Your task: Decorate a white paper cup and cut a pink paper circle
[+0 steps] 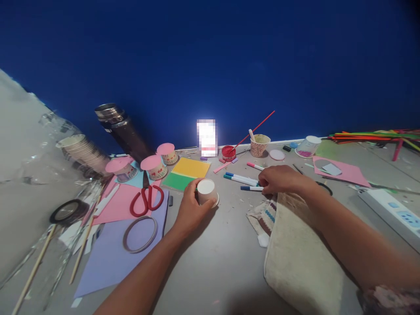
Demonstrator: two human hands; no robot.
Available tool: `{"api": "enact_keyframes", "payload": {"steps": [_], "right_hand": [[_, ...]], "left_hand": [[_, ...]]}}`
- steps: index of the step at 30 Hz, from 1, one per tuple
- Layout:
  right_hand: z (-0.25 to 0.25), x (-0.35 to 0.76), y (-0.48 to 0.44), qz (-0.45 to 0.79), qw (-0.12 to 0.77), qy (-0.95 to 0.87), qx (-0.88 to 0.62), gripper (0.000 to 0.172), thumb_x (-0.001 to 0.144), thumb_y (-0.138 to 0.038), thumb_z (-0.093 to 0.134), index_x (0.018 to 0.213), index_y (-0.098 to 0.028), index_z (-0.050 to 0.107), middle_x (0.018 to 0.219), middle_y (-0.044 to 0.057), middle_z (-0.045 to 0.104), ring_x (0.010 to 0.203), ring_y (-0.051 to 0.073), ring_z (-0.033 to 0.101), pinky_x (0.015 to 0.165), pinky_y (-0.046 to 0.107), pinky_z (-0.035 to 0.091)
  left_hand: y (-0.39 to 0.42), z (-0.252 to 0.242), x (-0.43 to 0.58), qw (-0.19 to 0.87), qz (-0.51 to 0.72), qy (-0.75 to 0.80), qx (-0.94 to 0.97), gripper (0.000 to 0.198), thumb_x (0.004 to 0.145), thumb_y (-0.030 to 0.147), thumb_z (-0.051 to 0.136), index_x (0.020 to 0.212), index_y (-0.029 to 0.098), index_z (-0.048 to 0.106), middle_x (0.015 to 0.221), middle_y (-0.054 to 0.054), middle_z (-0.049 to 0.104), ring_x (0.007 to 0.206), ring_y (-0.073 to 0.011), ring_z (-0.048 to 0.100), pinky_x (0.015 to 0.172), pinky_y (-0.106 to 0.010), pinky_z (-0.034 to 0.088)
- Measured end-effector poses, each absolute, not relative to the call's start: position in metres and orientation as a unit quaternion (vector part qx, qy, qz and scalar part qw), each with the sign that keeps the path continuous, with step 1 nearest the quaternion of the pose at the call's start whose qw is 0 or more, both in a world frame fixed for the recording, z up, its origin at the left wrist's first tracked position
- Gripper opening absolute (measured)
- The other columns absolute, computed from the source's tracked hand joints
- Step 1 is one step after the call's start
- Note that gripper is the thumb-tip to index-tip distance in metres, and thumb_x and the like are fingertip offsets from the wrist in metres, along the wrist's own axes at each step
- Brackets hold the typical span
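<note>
My left hand (190,208) is wrapped around a small upside-down paper cup (206,191) that stands on the grey table (213,262). My right hand (278,180) rests knuckles up just right of several marker pens (241,179), its fingers curled down at a blue-capped pen (251,188). Whether it grips that pen I cannot see. My right forearm lies over a cream cloth pouch (295,253).
Red scissors (146,200), a tape ring (140,234) and coloured paper sheets (108,258) lie left. Pink-lidded cups (154,166), a dark flask (121,129), stacked cups (82,151), red paint pot (228,152), patterned cup (259,145), straws (377,136) and a power strip (393,212) surround them.
</note>
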State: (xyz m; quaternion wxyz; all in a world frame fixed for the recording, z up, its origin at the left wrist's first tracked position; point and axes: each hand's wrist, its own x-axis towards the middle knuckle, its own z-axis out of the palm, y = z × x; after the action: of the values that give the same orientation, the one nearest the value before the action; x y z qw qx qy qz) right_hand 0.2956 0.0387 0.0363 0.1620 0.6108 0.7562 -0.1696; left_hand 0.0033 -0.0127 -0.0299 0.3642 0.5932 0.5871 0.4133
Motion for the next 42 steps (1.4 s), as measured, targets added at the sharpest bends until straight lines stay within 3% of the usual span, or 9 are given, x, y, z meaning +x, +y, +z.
{"api": "enact_keyframes", "payload": {"steps": [5, 8, 13, 18, 24, 33, 36, 39, 42], "right_hand": [[0.040, 0.297, 0.034, -0.208, 0.062, 0.810, 0.545, 0.009, 0.084, -0.029, 0.067, 0.087, -0.024, 0.073, 0.084, 0.003, 0.076, 0.074, 0.020, 0.064, 0.061, 0.031, 0.034], [0.043, 0.296, 0.032, -0.215, 0.019, 0.814, 0.539, 0.007, 0.084, -0.029, 0.067, 0.084, -0.023, 0.069, 0.078, 0.002, 0.072, 0.070, 0.019, 0.059, 0.061, 0.031, 0.033], [0.057, 0.285, 0.012, -0.321, 0.040, 0.846, 0.424, 0.007, 0.084, -0.029, 0.068, 0.082, -0.022, 0.069, 0.076, 0.000, 0.069, 0.068, 0.017, 0.057, 0.059, 0.028, 0.034], [0.070, 0.274, -0.008, -0.313, 0.016, 0.880, 0.357, 0.012, 0.090, -0.025, 0.062, 0.087, -0.022, 0.074, 0.080, 0.001, 0.072, 0.073, 0.017, 0.059, 0.065, 0.028, 0.037], [0.057, 0.266, -0.005, -0.486, -0.230, 0.753, 0.380, 0.023, 0.089, -0.042, 0.073, 0.098, -0.021, 0.077, 0.071, -0.002, 0.067, 0.059, 0.013, 0.053, 0.054, 0.024, 0.037], [0.018, 0.232, -0.003, -0.561, -0.372, 0.619, 0.404, 0.045, 0.083, -0.063, 0.076, 0.082, -0.019, 0.074, 0.055, -0.002, 0.060, 0.051, 0.012, 0.049, 0.051, 0.026, 0.035], [0.013, 0.241, 0.011, -0.560, -0.413, 0.576, 0.429, 0.047, 0.079, -0.066, 0.079, 0.080, -0.020, 0.071, 0.052, -0.003, 0.055, 0.050, 0.012, 0.047, 0.050, 0.027, 0.034], [0.019, 0.269, 0.036, -0.508, -0.564, 0.475, 0.445, 0.052, 0.080, -0.069, 0.077, 0.066, -0.027, 0.050, 0.046, -0.010, 0.027, 0.045, 0.010, 0.024, 0.045, 0.027, 0.024], [0.026, 0.295, 0.054, -0.501, -0.629, 0.428, 0.413, 0.050, 0.087, -0.062, 0.074, 0.070, -0.027, 0.043, 0.053, -0.010, 0.023, 0.049, 0.012, 0.016, 0.046, 0.026, 0.020]], "left_hand": [[-0.022, -0.021, -0.001, 0.221, 0.514, 0.502, 0.659, 0.067, 0.072, 0.030, 0.087, 0.134, 0.025, 0.063, 0.139, -0.016, 0.054, 0.141, -0.0420, 0.044, 0.125, -0.061, 0.031], [-0.033, -0.017, 0.000, 0.176, 0.506, 0.474, 0.698, 0.049, 0.078, 0.031, 0.084, 0.125, 0.029, 0.069, 0.127, -0.015, 0.058, 0.132, -0.0437, 0.048, 0.120, -0.064, 0.036], [-0.054, -0.019, 0.012, 0.239, 0.410, 0.421, 0.773, 0.032, 0.091, 0.035, 0.077, 0.122, 0.028, 0.077, 0.117, -0.017, 0.070, 0.108, -0.0359, 0.064, 0.097, -0.048, 0.054], [-0.066, -0.024, 0.023, 0.277, 0.369, 0.428, 0.777, 0.022, 0.097, 0.037, 0.071, 0.111, 0.025, 0.083, 0.081, -0.012, 0.070, 0.071, -0.0248, 0.061, 0.070, -0.033, 0.049], [-0.060, -0.022, 0.024, 0.342, 0.402, 0.441, 0.726, 0.024, 0.102, 0.036, 0.060, 0.105, 0.024, 0.081, 0.086, -0.007, 0.076, 0.076, -0.0227, 0.065, 0.073, -0.032, 0.048], [-0.058, -0.010, 0.036, 0.599, 0.345, 0.483, 0.537, 0.036, 0.089, 0.053, 0.068, 0.080, 0.018, 0.069, 0.059, 0.002, 0.060, 0.041, -0.0087, 0.041, 0.045, -0.025, 0.030], [-0.056, -0.007, 0.034, 0.599, 0.331, 0.493, 0.537, 0.035, 0.088, 0.051, 0.068, 0.075, 0.019, 0.066, 0.057, 0.003, 0.059, 0.040, -0.0087, 0.042, 0.045, -0.025, 0.029], [-0.059, -0.011, 0.033, 0.583, 0.286, 0.515, 0.560, 0.036, 0.091, 0.046, 0.061, 0.065, 0.021, 0.060, 0.055, 0.001, 0.058, 0.042, -0.0107, 0.041, 0.049, -0.027, 0.030], [-0.064, -0.021, 0.038, 0.501, 0.274, 0.516, 0.639, 0.034, 0.093, 0.038, 0.062, 0.063, 0.022, 0.060, 0.061, -0.002, 0.062, 0.057, -0.0169, 0.052, 0.059, -0.030, 0.038]]}}
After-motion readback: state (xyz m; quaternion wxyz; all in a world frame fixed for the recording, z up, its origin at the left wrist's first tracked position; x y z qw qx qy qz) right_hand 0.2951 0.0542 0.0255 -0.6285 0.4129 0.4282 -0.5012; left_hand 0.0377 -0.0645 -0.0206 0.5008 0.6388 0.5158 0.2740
